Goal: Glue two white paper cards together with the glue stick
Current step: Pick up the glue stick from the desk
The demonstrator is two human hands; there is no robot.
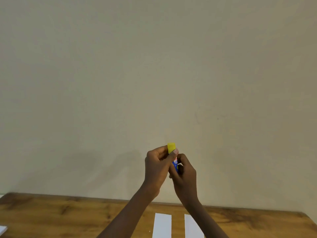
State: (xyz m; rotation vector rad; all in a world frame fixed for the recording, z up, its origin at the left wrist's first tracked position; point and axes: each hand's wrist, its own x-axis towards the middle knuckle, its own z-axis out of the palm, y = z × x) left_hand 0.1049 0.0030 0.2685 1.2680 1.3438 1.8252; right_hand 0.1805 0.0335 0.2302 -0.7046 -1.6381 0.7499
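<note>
Barely starting: left hand pinching yellow cap, right hand gripping blue-bodied plastic glue stick, both white paper cards lying unglued, apart on the wooden table.

A single wide-angle camera worn on the head looks forward from the near side of a wooden tabletop, its aim pitched high, so that a plain beige wall on the far side fills most of the frame. Only a strip of the tabletop shows along the bottom edge. Both forearms rise from the bottom centre, and the left hand and right hand meet in front of the wall just below mid-frame, close to the lens. No second view shares the scene.
</note>
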